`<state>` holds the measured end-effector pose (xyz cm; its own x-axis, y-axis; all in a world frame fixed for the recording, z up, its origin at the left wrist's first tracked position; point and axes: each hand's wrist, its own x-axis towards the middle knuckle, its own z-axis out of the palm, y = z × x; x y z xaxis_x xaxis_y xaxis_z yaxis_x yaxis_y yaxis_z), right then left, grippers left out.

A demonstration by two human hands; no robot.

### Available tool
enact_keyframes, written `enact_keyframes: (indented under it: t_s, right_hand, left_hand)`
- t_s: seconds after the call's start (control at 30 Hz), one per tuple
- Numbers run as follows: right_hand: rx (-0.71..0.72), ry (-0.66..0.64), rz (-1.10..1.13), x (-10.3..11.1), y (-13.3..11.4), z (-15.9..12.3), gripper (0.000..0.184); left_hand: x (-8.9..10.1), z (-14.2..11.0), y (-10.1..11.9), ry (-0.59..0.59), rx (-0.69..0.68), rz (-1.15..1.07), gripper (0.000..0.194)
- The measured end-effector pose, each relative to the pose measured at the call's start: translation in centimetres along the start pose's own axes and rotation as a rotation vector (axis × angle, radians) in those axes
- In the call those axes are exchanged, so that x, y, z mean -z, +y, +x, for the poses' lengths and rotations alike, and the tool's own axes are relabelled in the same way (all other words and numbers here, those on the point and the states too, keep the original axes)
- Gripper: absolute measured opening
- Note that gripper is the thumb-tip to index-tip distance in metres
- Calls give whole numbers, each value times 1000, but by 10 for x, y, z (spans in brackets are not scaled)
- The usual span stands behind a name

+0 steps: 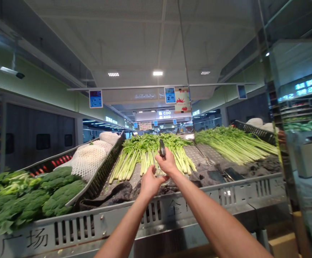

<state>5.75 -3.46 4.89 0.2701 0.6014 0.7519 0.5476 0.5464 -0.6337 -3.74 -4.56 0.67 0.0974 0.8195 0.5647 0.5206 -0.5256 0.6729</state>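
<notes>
My right hand point(168, 162) is closed round a small dark tool with a shiny metal-looking face point(162, 148), which points up and away from me; its exact kind is not clear. Just below and to the left, my left hand point(150, 183) has its thumb and fingers apart in a curve. Its thumb reaches toward the underside of my right hand, and I see nothing certain in its grasp. Both hands are in front of bunches of celery point(126, 163), laid leaves-away on a dimpled metal shelf point(138, 171). Dark crumpled cloth point(118, 195) lies along the shelf's front.
Broccoli point(61, 193) fills the left, beside a black crate point(102, 179) with vegetables in white foam nets point(88, 161). A grey slotted rail point(113, 216) runs along the front. On the right, a mirror panel point(231, 118) reflects the celery. Price signs point(95, 99) hang above.
</notes>
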Motion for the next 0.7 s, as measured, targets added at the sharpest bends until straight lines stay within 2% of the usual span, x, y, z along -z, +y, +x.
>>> enact_keyframes:
  t_s: [0.1, 0.33, 0.5, 0.7]
  right_hand:
    - [-5, 14, -34, 10, 7, 1, 16]
    - [-113, 3, -166, 32, 34, -10, 13]
    - [-115, 25, -185, 52, 34, -9, 15]
    - [-140, 52, -259, 69, 38, -9, 18]
  left_hand:
    - [-11, 0, 5, -23, -16, -17, 53]
    - [-40, -13, 13, -133, 33, 5, 42]
    - [-52, -13, 25, -130, -11, -19, 41]
    - [-65, -10, 33, -191, -30, -52, 46]
